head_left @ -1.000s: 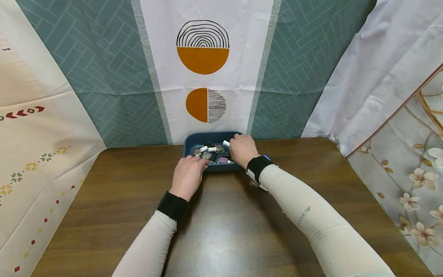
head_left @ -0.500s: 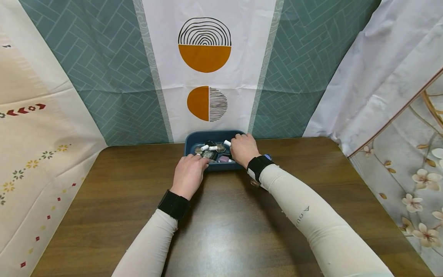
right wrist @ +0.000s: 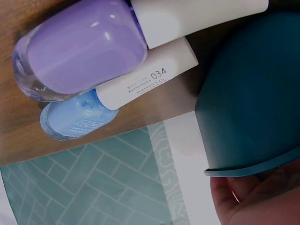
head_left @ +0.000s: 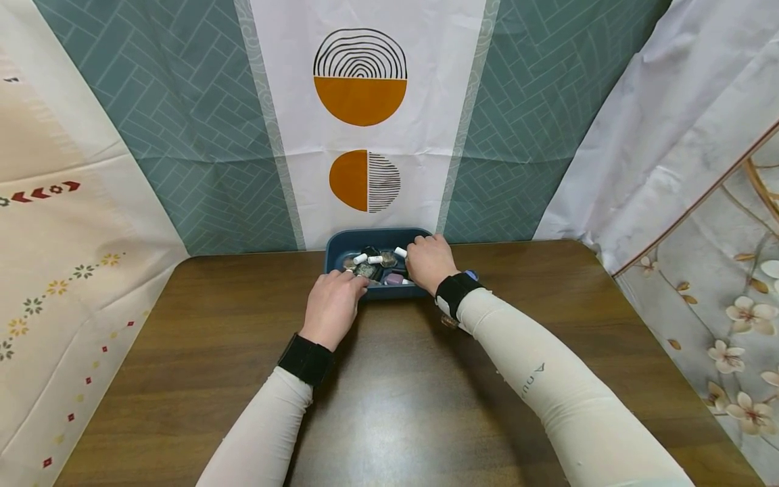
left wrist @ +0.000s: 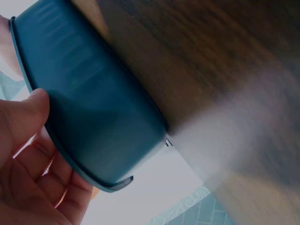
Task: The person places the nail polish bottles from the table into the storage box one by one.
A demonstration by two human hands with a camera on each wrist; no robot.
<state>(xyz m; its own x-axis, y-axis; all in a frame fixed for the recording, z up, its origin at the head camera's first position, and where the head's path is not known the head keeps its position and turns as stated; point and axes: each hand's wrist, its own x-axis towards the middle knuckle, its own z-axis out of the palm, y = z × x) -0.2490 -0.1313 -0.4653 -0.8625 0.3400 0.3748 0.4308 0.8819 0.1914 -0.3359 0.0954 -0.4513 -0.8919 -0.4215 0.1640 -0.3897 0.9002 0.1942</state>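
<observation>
A dark blue plastic bin (head_left: 376, 293) sits at the table's far edge, filled with several nail polish bottles with white caps (head_left: 374, 260). My left hand (head_left: 331, 301) grips its near left rim; in the left wrist view the thumb (left wrist: 37, 105) lies on the outer wall and the fingers curl inside the rim. Over the right end, my right hand (head_left: 429, 262) holds the rim, its fingers (right wrist: 222, 199) behind the edge in the right wrist view, the thumb hidden. Right of the bin, a purple nail polish bottle (right wrist: 89, 49) and a light blue one (right wrist: 77, 117) lie on the table.
A brown nail polish bottle (head_left: 449, 322) lies on the table partly under my right forearm. The wooden table (head_left: 389, 406) ends just behind the bin, where a patterned curtain (head_left: 274, 135) hangs. More cloth (head_left: 645, 155) hangs along the right side.
</observation>
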